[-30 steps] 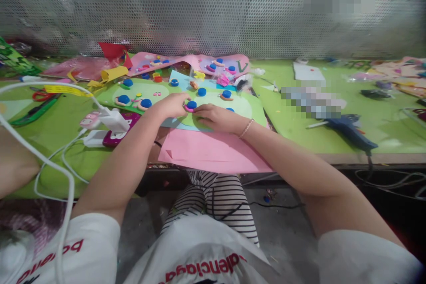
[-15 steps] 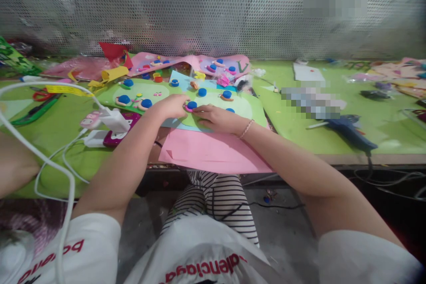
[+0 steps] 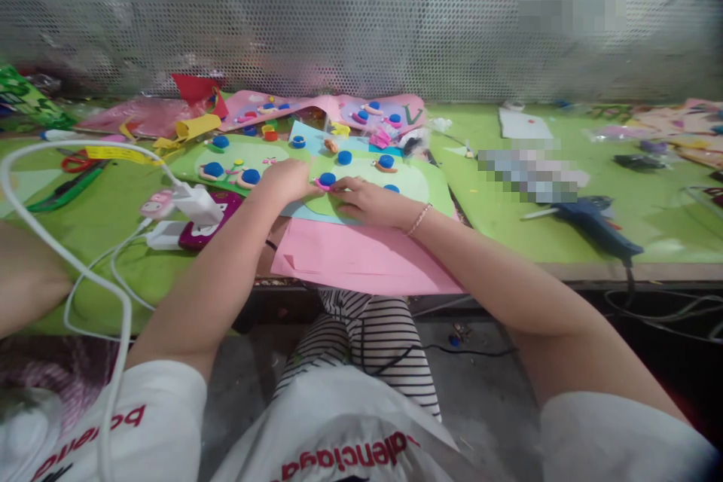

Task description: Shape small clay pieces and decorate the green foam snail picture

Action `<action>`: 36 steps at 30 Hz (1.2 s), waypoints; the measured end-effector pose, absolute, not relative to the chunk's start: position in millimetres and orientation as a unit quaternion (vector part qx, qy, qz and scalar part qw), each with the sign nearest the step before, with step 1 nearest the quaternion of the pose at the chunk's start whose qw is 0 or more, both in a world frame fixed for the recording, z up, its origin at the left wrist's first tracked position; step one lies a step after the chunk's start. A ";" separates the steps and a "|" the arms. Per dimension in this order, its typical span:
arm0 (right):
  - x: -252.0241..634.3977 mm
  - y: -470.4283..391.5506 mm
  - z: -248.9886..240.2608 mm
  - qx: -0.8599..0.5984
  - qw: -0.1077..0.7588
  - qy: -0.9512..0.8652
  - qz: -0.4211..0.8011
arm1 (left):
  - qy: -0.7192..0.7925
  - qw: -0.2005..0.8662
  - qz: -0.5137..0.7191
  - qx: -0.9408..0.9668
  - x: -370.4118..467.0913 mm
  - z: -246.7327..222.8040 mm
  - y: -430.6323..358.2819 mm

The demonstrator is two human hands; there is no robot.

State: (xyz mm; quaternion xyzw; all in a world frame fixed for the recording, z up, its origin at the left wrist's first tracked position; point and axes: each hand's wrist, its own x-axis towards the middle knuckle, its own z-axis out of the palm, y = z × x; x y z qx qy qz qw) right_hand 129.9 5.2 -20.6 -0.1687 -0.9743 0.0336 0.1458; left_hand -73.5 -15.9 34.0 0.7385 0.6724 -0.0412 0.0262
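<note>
A snail figure [image 3: 325, 181] with a pink body and a blue bottle-cap shell lies on the green paper board [image 3: 429, 199]. My left hand [image 3: 289, 179] rests on the board at the snail's left, fingers curled, its thumb tip against the pink body. On the other side, my right hand [image 3: 370, 202] lies low with its fingers stretched and a fingertip touching the snail's right end. Similar figures sit around them: a brown-bodied snail [image 3: 386, 163] and a pale-bodied one [image 3: 248, 178]. A loose blue cap [image 3: 344, 157] is just behind my hands.
Pink paper [image 3: 361, 260] overhangs the table's front edge. A glue gun [image 3: 599, 226] lies at the right, its cord hanging down. White cables and a charger [image 3: 197, 205] crowd the left. Green-handled scissors [image 3: 71, 188] lie farther left. Another pink board [image 3: 324, 105] stands behind.
My left hand has shifted slightly left, leaving more of the pink snail's body in sight. The right hand has hardly moved, and the snail stays in place.
</note>
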 end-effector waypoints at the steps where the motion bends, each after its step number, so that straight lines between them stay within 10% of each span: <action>1: 129.9 5.1 -20.6 -0.169 0.145 -0.974 0.033 | 0.669 0.039 -0.064 0.740 -72.7 35.1 -15.9; 36: 130.7 7.8 -19.6 -0.178 0.140 -0.974 0.014 | 0.599 0.075 -0.090 0.792 -70.3 27.1 -12.2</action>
